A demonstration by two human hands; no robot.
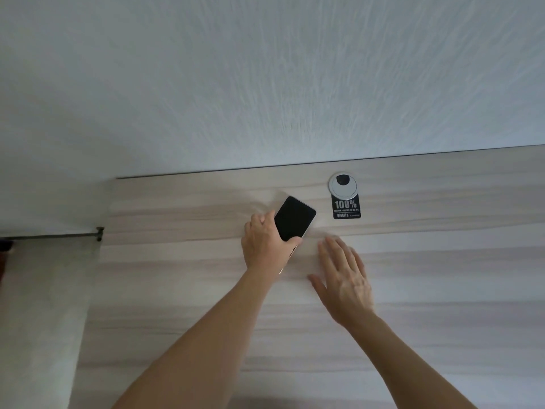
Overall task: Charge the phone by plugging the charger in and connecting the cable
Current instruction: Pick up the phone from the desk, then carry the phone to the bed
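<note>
Black phone (294, 219) gripped in left hand (264, 242), right hand (345, 277) just beside

- one head-worn wide-angle view, looking forward and down over a desk (413, 290) from its near edge.
- it faces the far wall (265, 69); both forearms reach in from the near side, close under the lens.

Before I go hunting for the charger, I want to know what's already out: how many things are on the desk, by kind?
Phone, held in the left hand: 1
Round cable grommet: 1
Black sticker: 1
Charger or cable: 0 in view
Total: 3
</note>
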